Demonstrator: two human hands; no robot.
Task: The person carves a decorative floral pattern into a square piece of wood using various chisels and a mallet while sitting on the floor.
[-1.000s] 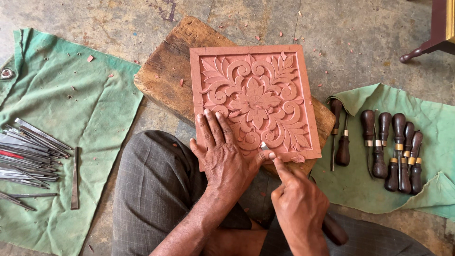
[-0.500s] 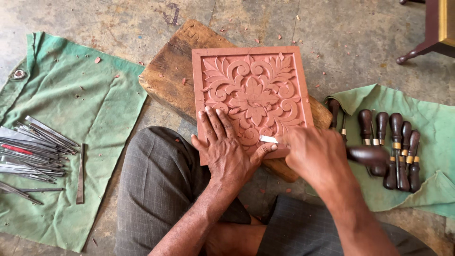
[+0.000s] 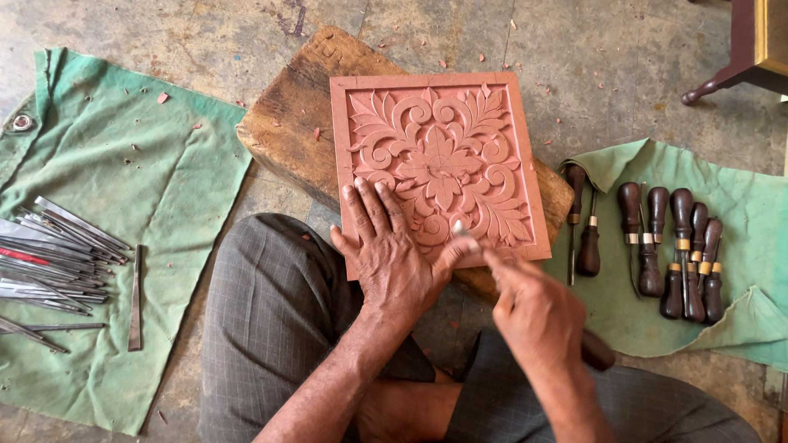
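Note:
A square reddish panel (image 3: 443, 156) carved with leaves and scrolls lies on a rough wooden block (image 3: 291, 123). My left hand (image 3: 390, 254) presses flat on the panel's near left corner, fingers spread, thumb reaching right to the tool's metal tip (image 3: 461, 234). My right hand (image 3: 538, 316) grips a carving tool whose dark wooden handle (image 3: 597, 351) sticks out behind the palm; the blade meets the panel's lower edge by my left thumb.
A green cloth (image 3: 681, 271) on the right carries several dark-handled carving tools (image 3: 673, 246). Another green cloth (image 3: 115, 205) on the left holds several thin metal blades (image 3: 57, 254). My knees in grey trousers (image 3: 271, 328) frame the block. A furniture leg (image 3: 722, 78) stands at the top right.
My right hand came back from over the tools on the right cloth to the panel's lower edge, with the tool's tip set by my left thumb. The left hand stayed put.

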